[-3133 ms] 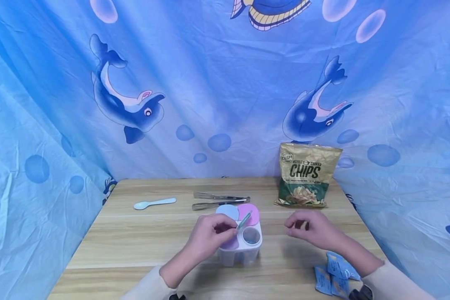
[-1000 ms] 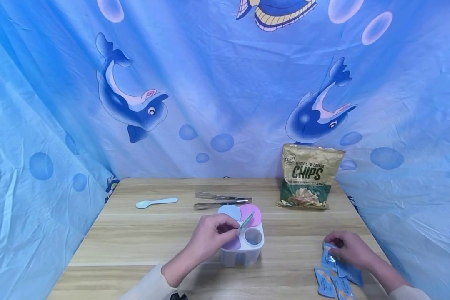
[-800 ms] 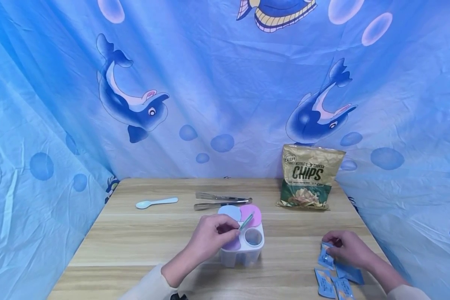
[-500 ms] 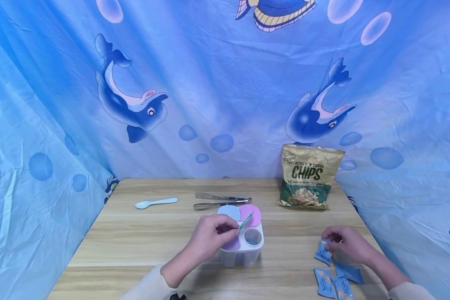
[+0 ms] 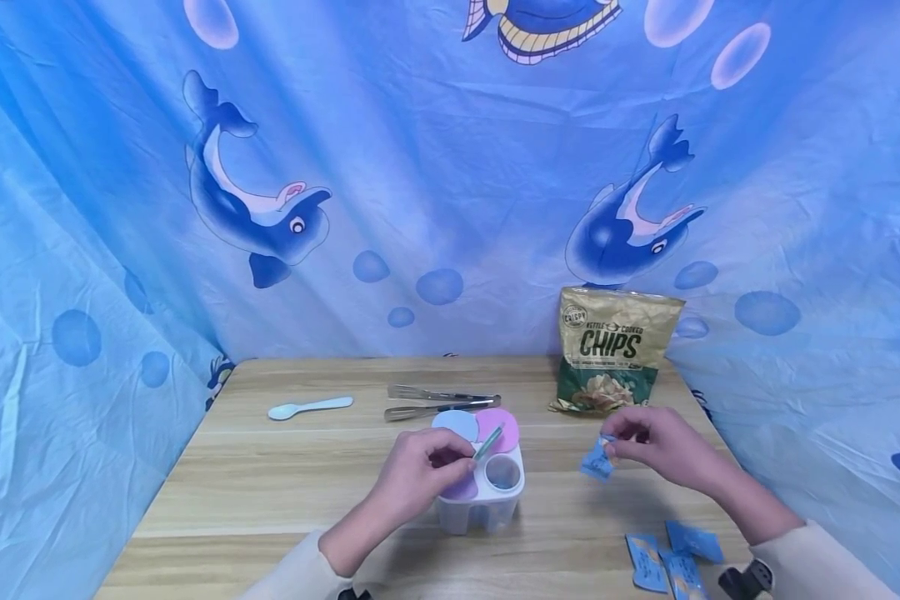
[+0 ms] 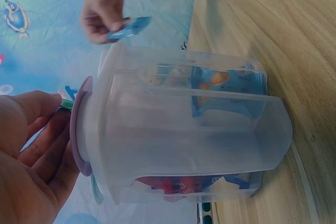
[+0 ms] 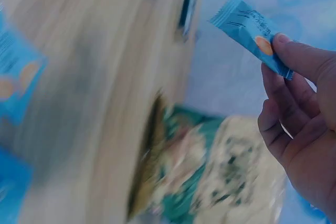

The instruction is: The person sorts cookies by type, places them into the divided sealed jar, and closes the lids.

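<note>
My left hand (image 5: 425, 468) pinches a thin green lid (image 5: 490, 442), seen nearly edge-on, over the container (image 5: 487, 510). This clear, white-topped container has blue, pink and purple round lids, and one uncovered round opening (image 5: 503, 472) at its front right. In the left wrist view, a blue packet (image 6: 228, 90) and something red (image 6: 178, 184) show through its walls. My right hand (image 5: 660, 446) pinches a small blue snack packet (image 5: 598, 458) between thumb and fingers, raised off the table to the right of the container.
Several blue packets (image 5: 647, 563) lie at the table's front right. A chips bag (image 5: 615, 350) stands at the back right. Behind the container lie metal tongs (image 5: 442, 404), with a pale blue spoon (image 5: 311, 407) to their left. A blue curtain (image 5: 450, 183) hangs behind.
My right hand reached down to the blue packets, picked one up and carried it up and left, towards the container. My left hand stays in place with the green lid.
</note>
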Tool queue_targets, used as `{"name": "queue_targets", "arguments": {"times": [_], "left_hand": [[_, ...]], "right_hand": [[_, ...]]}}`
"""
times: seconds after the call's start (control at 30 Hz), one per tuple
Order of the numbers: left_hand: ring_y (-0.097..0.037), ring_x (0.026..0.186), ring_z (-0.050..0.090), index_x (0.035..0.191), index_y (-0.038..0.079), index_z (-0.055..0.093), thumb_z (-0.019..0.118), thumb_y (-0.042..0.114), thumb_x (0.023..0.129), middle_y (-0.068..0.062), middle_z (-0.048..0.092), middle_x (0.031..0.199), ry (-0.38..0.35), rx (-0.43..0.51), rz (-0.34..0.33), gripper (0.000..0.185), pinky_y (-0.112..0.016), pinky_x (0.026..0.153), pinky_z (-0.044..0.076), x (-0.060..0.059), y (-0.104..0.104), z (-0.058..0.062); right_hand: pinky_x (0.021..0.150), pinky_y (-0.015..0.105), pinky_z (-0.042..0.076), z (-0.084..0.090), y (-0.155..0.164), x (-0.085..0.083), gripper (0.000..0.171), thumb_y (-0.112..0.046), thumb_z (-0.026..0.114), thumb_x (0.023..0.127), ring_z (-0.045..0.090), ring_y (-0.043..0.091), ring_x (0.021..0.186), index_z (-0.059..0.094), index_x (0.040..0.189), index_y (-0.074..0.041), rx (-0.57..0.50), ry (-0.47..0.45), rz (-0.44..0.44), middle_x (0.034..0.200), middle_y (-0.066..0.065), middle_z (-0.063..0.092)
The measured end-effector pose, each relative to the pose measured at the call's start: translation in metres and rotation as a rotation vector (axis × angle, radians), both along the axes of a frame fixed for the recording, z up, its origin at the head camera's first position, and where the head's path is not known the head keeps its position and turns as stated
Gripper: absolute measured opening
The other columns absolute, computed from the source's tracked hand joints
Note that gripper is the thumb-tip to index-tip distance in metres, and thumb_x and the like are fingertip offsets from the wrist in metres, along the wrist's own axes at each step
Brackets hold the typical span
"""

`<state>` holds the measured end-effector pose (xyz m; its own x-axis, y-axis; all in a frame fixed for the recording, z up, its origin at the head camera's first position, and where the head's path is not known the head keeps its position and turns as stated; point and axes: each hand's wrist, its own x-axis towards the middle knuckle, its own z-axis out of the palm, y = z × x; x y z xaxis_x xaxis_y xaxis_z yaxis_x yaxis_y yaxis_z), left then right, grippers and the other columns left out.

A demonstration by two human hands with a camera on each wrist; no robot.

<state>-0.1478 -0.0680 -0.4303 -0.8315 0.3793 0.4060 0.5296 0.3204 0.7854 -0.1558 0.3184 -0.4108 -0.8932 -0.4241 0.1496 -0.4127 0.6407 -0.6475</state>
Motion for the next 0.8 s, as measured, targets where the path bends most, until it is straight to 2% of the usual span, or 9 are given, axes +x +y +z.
{"name": "queue_targets", "arguments": {"times": [0.13, 0.3, 0.43, 0.6, 0.8], "left_hand": [[-0.002, 0.074, 0.066, 0.091, 0.016, 0.079, 0.082, 0.007, 0.085, 0.008, 0.076, 0.085, -0.006, -0.013, 0.01, 0.012, -0.023, 0.068, 0.059, 0.001, 0.0, 0.0], [-0.002, 0.075, 0.066, 0.091, 0.017, 0.079, 0.082, 0.008, 0.085, 0.009, 0.076, 0.086, -0.019, -0.023, 0.016, 0.011, -0.022, 0.068, 0.059, 0.001, 0.0, 0.001], [-0.002, 0.076, 0.067, 0.091, 0.017, 0.079, 0.082, 0.008, 0.086, 0.009, 0.076, 0.087, -0.02, -0.025, 0.017, 0.011, -0.022, 0.069, 0.059, 0.001, 0.0, 0.001], [-0.002, 0.075, 0.066, 0.091, 0.016, 0.079, 0.082, 0.007, 0.085, 0.01, 0.076, 0.086, -0.015, -0.022, 0.019, 0.011, -0.022, 0.068, 0.059, 0.001, -0.001, 0.001], [-0.002, 0.075, 0.066, 0.091, 0.017, 0.079, 0.082, 0.008, 0.085, 0.009, 0.076, 0.086, -0.01, -0.019, 0.015, 0.012, -0.023, 0.068, 0.059, 0.0, -0.001, 0.0]], "right_hand": [[0.063, 0.026, 0.052, 0.017, -0.028, 0.0, 0.007, -0.023, 0.076, 0.094, 0.065, 0.005, 0.079, 0.072, 0.099, -0.026, -0.04, 0.081, 0.041, 0.089, -0.014, 0.071], [0.062, 0.026, 0.052, 0.025, -0.056, -0.002, 0.009, -0.021, 0.077, 0.092, 0.064, 0.006, 0.076, 0.072, 0.094, -0.028, -0.104, 0.15, 0.089, 0.088, -0.015, 0.071], [0.063, 0.027, 0.053, 0.026, -0.074, -0.004, 0.01, -0.019, 0.078, 0.091, 0.064, 0.007, 0.075, 0.072, 0.092, -0.026, -0.141, 0.152, 0.124, 0.087, -0.014, 0.071], [0.063, 0.027, 0.054, 0.021, -0.091, -0.007, 0.006, -0.017, 0.079, 0.09, 0.063, 0.008, 0.075, 0.073, 0.091, -0.017, -0.166, 0.141, 0.16, 0.086, -0.012, 0.072], [0.062, 0.025, 0.052, 0.012, -0.106, -0.008, 0.009, -0.017, 0.081, 0.089, 0.062, 0.006, 0.075, 0.072, 0.089, -0.02, -0.193, 0.164, 0.193, 0.085, -0.013, 0.07]]}}
